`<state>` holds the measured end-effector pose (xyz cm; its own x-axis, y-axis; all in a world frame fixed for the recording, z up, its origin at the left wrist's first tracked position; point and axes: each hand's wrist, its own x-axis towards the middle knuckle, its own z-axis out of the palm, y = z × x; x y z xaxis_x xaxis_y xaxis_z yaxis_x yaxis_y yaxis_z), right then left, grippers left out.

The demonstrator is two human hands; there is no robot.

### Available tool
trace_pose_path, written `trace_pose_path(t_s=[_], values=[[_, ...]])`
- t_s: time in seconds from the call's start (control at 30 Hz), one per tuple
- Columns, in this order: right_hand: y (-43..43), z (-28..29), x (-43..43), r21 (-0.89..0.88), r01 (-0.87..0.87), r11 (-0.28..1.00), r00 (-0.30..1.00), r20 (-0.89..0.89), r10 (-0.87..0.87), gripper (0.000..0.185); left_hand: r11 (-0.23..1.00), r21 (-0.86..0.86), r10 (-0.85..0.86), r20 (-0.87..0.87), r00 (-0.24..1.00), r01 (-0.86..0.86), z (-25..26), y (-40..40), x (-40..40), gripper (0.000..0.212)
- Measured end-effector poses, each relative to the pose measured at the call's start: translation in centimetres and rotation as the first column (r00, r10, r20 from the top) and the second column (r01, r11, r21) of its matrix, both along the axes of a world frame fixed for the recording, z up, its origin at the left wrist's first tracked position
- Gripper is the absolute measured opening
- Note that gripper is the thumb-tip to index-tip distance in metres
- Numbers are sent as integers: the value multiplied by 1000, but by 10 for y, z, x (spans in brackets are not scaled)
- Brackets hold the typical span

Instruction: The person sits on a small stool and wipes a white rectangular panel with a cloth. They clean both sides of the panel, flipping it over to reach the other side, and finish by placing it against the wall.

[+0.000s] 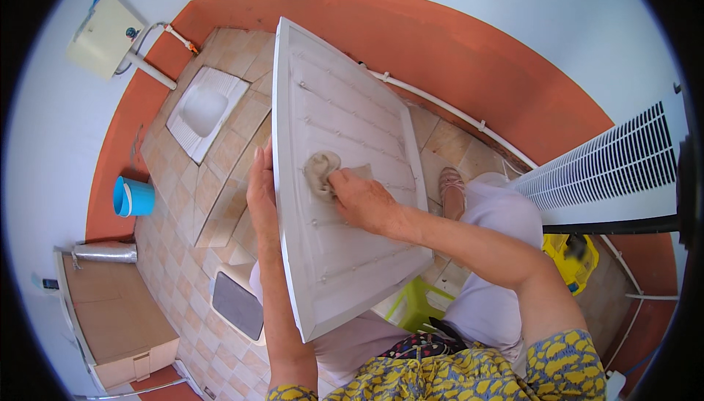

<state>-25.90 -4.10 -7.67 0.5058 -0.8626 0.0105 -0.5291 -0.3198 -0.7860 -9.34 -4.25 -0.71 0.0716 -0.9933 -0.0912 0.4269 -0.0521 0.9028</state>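
Observation:
A white framed panel [352, 137] stands tilted on edge over my lap. Rows of small round bumps, joined by thin lines, cross its recessed face. My left hand [263, 186] steadies the panel at its left edge, with part of the fingers hidden behind the frame. In my right hand [363, 200] is a bunched, greyish damp-looking cloth [320, 172], pressed against the panel's face left of its middle. A small flap of the cloth shows beyond the knuckles.
Leftward are a squat toilet [204, 106] on a raised tiled step, a blue bucket [133, 196], a bin with a grey lid [237, 304] and a cardboard box [115, 313]. A green plastic stool [415, 304] is beneath the panel. Rightward stand a white slatted grille [605, 164] and a yellow object [575, 263].

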Motion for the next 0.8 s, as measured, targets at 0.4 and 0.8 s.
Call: trace_pose_path(t_s=[0.4, 0.8], values=[[1, 13, 3, -109, -1, 994, 992, 125, 14, 30, 1000, -22, -2, 14, 1000, 3, -1, -1, 1, 61], [-13, -31, -8, -141, 36, 989, 995, -90, -49, 28, 1000, 25, 13, -24, 1000, -12, 6, 3, -9, 61]])
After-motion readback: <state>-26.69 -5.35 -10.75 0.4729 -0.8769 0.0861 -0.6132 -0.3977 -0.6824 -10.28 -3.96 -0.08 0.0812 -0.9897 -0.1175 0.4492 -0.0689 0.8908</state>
